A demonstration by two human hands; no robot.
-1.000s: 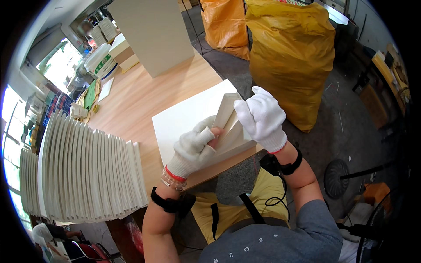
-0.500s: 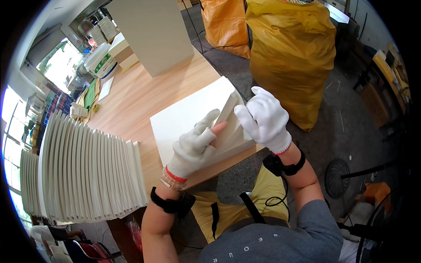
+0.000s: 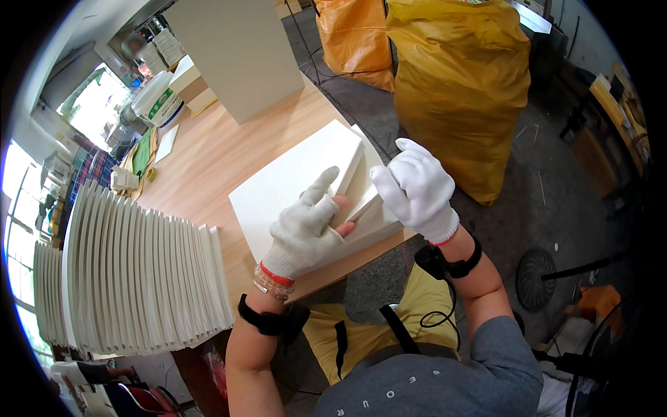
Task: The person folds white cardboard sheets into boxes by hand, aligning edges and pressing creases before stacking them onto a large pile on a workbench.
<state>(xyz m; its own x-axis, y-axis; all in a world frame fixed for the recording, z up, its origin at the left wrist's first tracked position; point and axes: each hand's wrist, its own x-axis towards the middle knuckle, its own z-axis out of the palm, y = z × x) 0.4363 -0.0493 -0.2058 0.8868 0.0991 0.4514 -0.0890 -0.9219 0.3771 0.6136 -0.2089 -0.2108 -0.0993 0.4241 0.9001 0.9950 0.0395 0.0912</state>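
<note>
My left hand [image 3: 303,233], in a white glove with some bare fingertips showing, lies with spread fingers on a flat white box-like piece [image 3: 292,170]. Its index finger is stretched out, and two bare fingertips are at the piece's right edge. Underneath, shifted to the right, another white piece [image 3: 381,221] shows at the table's near corner. Above that piece's right end is my right hand [image 3: 415,187], gloved in white, its fingers curled in. Whatever it may hold is hidden.
At the left stands a long row of white panels [image 3: 146,271] on the wooden table [image 3: 201,170]. A tall white board [image 3: 240,62] rises at the back, near a white bucket [image 3: 156,101]. Large yellow sacks [image 3: 458,90] stand beyond the table; a fan base [image 3: 535,278] is at the right.
The upper white piece has slid left over the lower one, baring more of it. My left hand has moved slightly left with it. My right hand has hardly moved.
</note>
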